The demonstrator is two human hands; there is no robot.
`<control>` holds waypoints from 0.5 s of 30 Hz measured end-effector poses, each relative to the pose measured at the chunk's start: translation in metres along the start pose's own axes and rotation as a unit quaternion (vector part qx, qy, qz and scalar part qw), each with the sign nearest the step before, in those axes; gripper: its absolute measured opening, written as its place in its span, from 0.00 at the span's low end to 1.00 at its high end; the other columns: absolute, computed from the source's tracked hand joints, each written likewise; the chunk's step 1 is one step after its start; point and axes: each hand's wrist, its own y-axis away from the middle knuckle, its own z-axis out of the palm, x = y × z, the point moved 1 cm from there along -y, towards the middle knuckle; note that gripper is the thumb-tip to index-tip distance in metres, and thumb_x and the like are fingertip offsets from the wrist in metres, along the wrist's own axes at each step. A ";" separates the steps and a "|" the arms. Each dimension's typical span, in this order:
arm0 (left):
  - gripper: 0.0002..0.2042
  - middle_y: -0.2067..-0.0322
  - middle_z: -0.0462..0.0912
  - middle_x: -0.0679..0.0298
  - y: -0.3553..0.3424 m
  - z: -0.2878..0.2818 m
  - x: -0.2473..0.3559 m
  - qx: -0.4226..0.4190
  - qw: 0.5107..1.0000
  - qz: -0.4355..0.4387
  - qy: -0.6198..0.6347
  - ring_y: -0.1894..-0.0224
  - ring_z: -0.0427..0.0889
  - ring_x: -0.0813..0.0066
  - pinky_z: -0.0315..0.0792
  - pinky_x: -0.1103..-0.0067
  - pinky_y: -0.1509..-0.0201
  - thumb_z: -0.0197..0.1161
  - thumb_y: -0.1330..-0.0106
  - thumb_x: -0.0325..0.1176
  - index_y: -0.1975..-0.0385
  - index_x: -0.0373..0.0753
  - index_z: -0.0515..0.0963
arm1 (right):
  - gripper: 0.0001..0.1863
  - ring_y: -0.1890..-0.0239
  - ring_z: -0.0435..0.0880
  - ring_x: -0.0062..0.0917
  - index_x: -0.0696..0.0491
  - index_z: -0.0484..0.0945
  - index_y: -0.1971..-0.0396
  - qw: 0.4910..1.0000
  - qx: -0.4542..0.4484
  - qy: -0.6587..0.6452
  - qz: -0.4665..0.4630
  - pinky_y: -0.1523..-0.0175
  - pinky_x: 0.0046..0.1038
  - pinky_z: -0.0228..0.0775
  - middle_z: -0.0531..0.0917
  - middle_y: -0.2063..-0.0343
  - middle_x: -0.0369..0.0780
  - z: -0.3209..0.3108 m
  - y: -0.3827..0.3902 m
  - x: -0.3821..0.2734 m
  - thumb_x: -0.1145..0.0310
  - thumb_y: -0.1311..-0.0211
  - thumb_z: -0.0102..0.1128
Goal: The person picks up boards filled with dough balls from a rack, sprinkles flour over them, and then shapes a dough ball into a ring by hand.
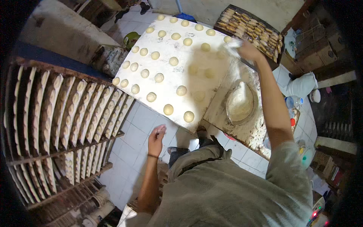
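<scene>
My right hand (245, 51) reaches over the far right corner of the floured white tabletop (170, 49). Its fingers are smeared by motion, and a blurred white patch, perhaps flour, lies beside them; I cannot make out what they hold. Many round dough balls rest in loose rows on the tabletop, such as a near dough ball (168, 109). My left hand (156, 135) hangs below the table's near edge, fingers curled in and dusted white, with nothing visible in them. Right of the dough stands a bowl of flour (240, 102), with a white scoop-like shape (242, 89) inside.
At left, a tall rack (62, 153) carries several boards of shaped dough. A dark tray of browned pieces (247, 32) lies beyond the far right corner. Plastic bottles (298, 101) and a white sack (304, 85) sit at right. A blue-headed broom or dustpan (185, 17) leans behind the table.
</scene>
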 end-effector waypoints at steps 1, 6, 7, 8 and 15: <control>0.13 0.56 0.83 0.66 0.022 -0.013 -0.021 0.017 0.999 -0.002 -0.036 0.54 0.78 0.79 0.73 0.81 0.49 0.59 0.29 0.32 0.49 0.32 0.78 | 0.20 0.73 0.77 0.24 0.60 0.83 0.58 0.996 -0.017 -0.076 0.033 0.67 0.29 0.72 0.84 0.71 0.41 -0.005 -0.015 -0.021 0.59 0.43 0.63; 0.17 0.52 0.80 0.60 0.190 -0.081 -0.143 0.248 0.919 -0.226 0.205 0.53 0.79 0.72 0.74 0.78 0.48 0.58 0.29 0.31 0.44 0.31 0.73 | 0.24 0.65 0.83 0.37 0.64 0.82 0.61 0.997 -0.001 -0.065 0.030 0.57 0.37 0.74 0.85 0.69 0.51 -0.018 -0.121 -0.138 0.59 0.50 0.57; 0.17 0.52 0.80 0.60 0.230 -0.088 -0.161 0.275 0.902 -0.253 0.218 0.53 0.79 0.72 0.74 0.77 0.49 0.58 0.29 0.31 0.45 0.31 0.73 | 0.21 0.64 0.84 0.39 0.63 0.83 0.64 0.999 -0.044 0.003 0.013 0.56 0.38 0.75 0.85 0.66 0.53 -0.006 -0.149 -0.151 0.60 0.48 0.57; 0.16 0.52 0.80 0.60 0.275 -0.092 -0.178 0.287 0.890 -0.283 0.215 0.54 0.79 0.72 0.74 0.77 0.49 0.58 0.29 0.32 0.45 0.31 0.73 | 0.19 0.63 0.85 0.41 0.63 0.83 0.66 0.994 -0.084 0.069 -0.007 0.55 0.38 0.76 0.85 0.63 0.54 0.007 -0.175 -0.167 0.61 0.47 0.57; 0.17 0.54 0.80 0.57 0.415 -0.055 -0.240 0.263 0.831 -0.429 0.238 0.59 0.78 0.69 0.75 0.73 0.54 0.56 0.28 0.35 0.46 0.32 0.73 | 0.21 0.65 0.85 0.37 0.65 0.82 0.63 0.986 0.146 0.005 -0.086 0.59 0.39 0.73 0.85 0.68 0.51 0.009 -0.363 -0.189 0.64 0.50 0.54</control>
